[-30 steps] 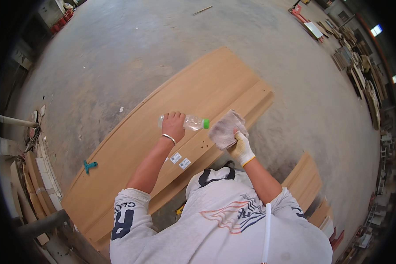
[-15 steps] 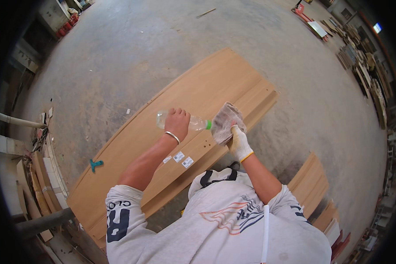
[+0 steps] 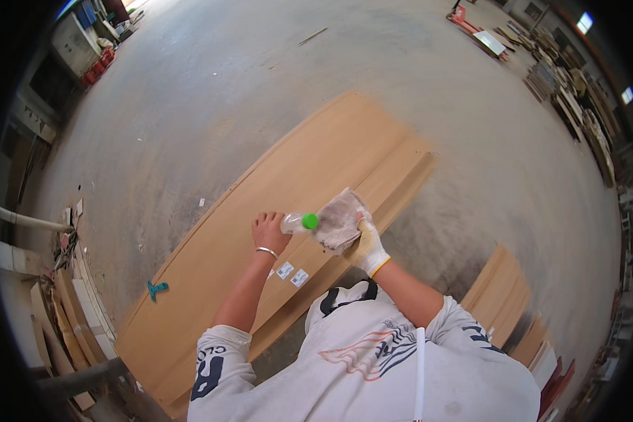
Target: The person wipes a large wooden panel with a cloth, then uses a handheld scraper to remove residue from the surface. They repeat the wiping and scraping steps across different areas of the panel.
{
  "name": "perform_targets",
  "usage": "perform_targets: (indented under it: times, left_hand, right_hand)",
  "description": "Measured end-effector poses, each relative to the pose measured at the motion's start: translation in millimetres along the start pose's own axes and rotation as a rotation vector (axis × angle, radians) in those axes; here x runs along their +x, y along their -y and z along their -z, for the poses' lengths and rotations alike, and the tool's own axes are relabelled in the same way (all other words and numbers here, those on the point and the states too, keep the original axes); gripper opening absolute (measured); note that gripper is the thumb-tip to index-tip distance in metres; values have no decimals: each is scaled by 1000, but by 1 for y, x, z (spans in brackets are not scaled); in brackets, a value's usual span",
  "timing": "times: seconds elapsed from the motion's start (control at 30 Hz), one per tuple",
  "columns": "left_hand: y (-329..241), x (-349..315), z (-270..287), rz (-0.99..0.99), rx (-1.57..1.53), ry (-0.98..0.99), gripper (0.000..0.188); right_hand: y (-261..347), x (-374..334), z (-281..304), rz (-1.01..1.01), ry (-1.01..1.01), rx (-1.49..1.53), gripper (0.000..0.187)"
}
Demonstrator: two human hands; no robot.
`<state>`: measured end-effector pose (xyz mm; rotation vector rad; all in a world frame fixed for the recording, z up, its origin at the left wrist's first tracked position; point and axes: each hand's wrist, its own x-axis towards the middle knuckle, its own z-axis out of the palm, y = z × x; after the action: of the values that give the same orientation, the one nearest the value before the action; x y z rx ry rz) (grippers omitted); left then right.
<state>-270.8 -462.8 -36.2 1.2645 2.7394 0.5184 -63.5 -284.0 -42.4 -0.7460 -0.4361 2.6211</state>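
My left hand (image 3: pixel 270 232), bare and with a bangle at the wrist, is closed round a clear plastic bottle (image 3: pixel 292 224). The bottle is tipped on its side, and its green cap (image 3: pixel 309 221) points toward a greyish-pink cloth (image 3: pixel 339 219). In a white and yellow work glove, my right hand (image 3: pixel 364 247) grips the cloth from its near right side. Cap and cloth meet or nearly meet; I cannot tell which. Both hands are above a long wood-coloured panel (image 3: pixel 288 183) with white labels (image 3: pixel 284 270) near its front edge.
A teal T-shaped tool (image 3: pixel 157 290) lies on the panel's left part. More boards (image 3: pixel 496 285) stand at the right. Stacked planks (image 3: pixel 584 116) and a red pallet jack (image 3: pixel 465 22) are at the far right; leaning boards (image 3: pixel 70 316) and a pipe (image 3: pixel 32 219) are on the left.
My left hand has moved left and down, turning the bottle so its cap faces me more. The right hand has shifted left and slightly down with the cloth. The whole view has shifted slightly.
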Motion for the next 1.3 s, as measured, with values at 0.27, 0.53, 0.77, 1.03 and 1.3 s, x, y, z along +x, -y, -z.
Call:
perform_targets:
  times: [0.27, 0.53, 0.77, 1.03, 1.3]
  left_hand:
    - [88, -11, -128, 617, -578, -406, 69]
    - [73, -62, -150, 787, -620, -251, 71]
    - [-32, -119, -190, 729, 201, -61, 69]
    - [-90, -71, -240, 739, 442, -183, 55]
    - [-86, -72, -236, 747, 455, -103, 55]
  right_hand:
    - [22, -13, 75, 8, -161, -167, 48]
    - [128, -32, 108, 126, -710, -30, 44]
    - [174, 70, 75, 765, -123, -1755, 69]
    - [109, 128, 134, 784, 588, -2070, 56]
    - [329, 264, 194, 946, -395, -2489, 49]
